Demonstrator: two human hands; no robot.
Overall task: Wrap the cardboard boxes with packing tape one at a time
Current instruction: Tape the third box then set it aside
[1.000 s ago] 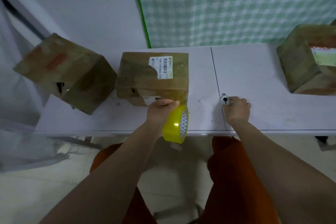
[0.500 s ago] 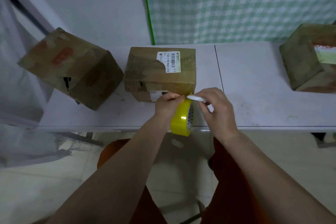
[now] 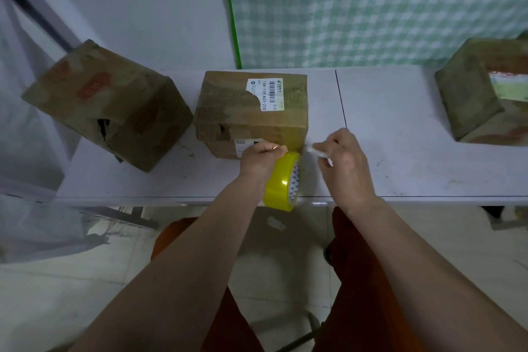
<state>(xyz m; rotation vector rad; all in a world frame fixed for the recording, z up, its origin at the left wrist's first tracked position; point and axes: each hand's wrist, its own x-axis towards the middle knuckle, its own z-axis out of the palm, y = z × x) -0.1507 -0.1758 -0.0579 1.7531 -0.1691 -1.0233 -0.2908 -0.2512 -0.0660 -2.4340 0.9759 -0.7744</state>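
A cardboard box (image 3: 251, 111) with a white barcode label stands in the middle of the white table (image 3: 400, 151). My left hand (image 3: 261, 158) grips a yellow roll of packing tape (image 3: 283, 183) against the box's front lower right corner. My right hand (image 3: 341, 160) holds a small white cutter (image 3: 317, 151) whose tip points at the tape beside that corner. A second box (image 3: 108, 103) sits tilted at the table's left end, and a third box (image 3: 485, 88) stands at the right.
A green checked curtain (image 3: 371, 8) hangs behind the table, next to a plain white wall. Below the table's front edge are my orange-clad knees and a tiled floor. A dark seam (image 3: 341, 100) runs across the tabletop right of the middle box.
My right hand picked the white cutter up from the table at the right and brought it left to the tape at the box's corner. The left hand kept the roll there.
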